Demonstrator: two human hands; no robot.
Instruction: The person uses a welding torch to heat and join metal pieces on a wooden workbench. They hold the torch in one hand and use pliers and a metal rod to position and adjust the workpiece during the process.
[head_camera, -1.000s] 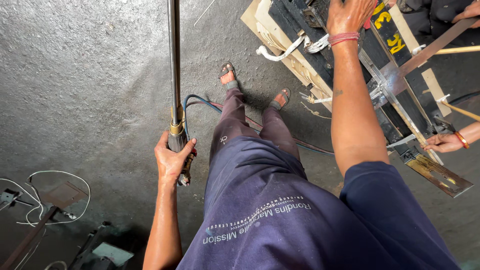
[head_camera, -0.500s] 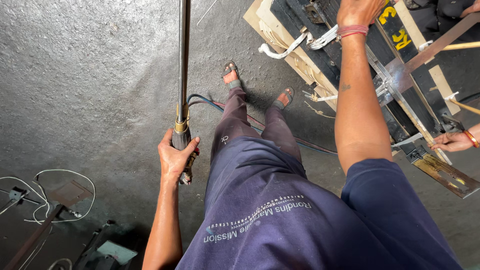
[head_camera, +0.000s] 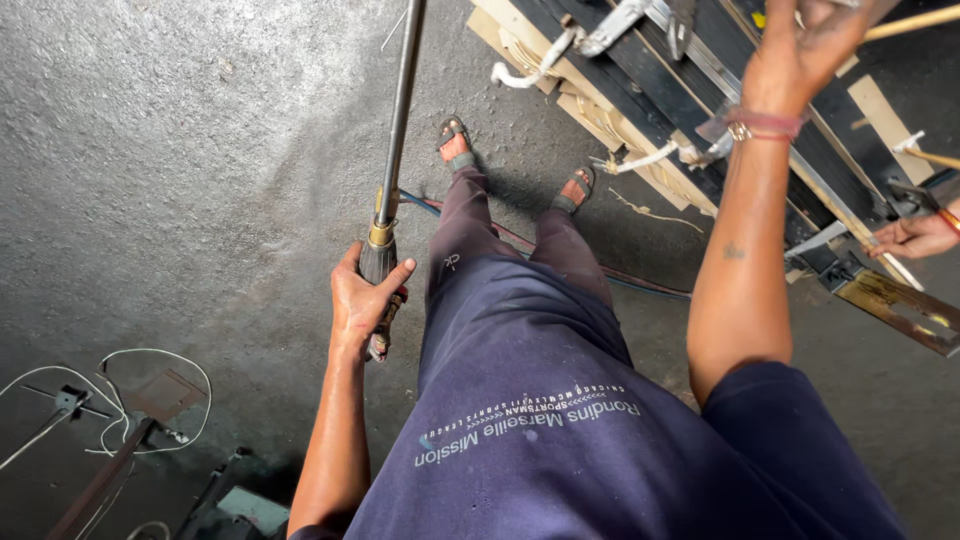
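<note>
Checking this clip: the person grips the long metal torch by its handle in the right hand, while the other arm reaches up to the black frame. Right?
Not quite: the head view shows the left hand gripping the long metal torch by its handle. The right hand reaches up to the black frame.

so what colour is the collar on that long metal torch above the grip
Brass-gold collar on the long metal torch, gripped by the left hand; head view.

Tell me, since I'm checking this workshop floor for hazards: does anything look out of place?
Red and blue hoses trail across the grey concrete floor behind the person's sandalled feet, where they could trip someone. Loose white wire lies coiled near the left hand.
</note>
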